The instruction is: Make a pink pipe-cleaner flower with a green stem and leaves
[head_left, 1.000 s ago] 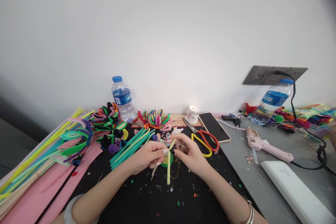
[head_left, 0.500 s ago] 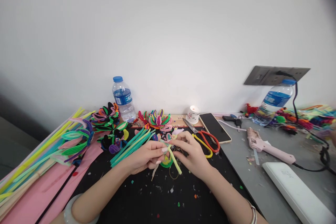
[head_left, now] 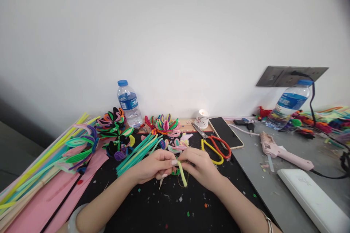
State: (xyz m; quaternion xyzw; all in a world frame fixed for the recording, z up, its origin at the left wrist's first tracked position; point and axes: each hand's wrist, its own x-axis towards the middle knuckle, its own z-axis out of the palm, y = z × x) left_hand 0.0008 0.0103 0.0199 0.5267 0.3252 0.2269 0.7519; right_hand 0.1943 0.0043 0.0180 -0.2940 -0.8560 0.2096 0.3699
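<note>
Between my two hands is a short pale yellow-green pipe cleaner (head_left: 182, 175), its free end pointing down toward me. My left hand (head_left: 156, 165) pinches it near the top between thumb and fingers. My right hand (head_left: 198, 165) closes on the same upper end from the other side, its fingertips partly hidden. Just under the hands, a bit of green fuzzy material (head_left: 175, 171) shows on the black mat (head_left: 153, 211). Behind my left hand lies a bundle of teal pipe cleaners (head_left: 135, 156). Red and yellow handled scissors (head_left: 216, 147) rest beyond my right hand.
Pipe-cleaner flowers (head_left: 164, 125) and a water bottle (head_left: 128, 103) stand along the wall. To the right are a phone (head_left: 226, 133), a pink glue gun (head_left: 287, 156), a white case (head_left: 311, 200) and another bottle (head_left: 290, 103). Long pipe cleaners (head_left: 35, 160) lie on the left.
My hands have drawn closer together and slightly toward me, and the pipe cleaner's free end hangs more steeply. The view has shifted slightly.
</note>
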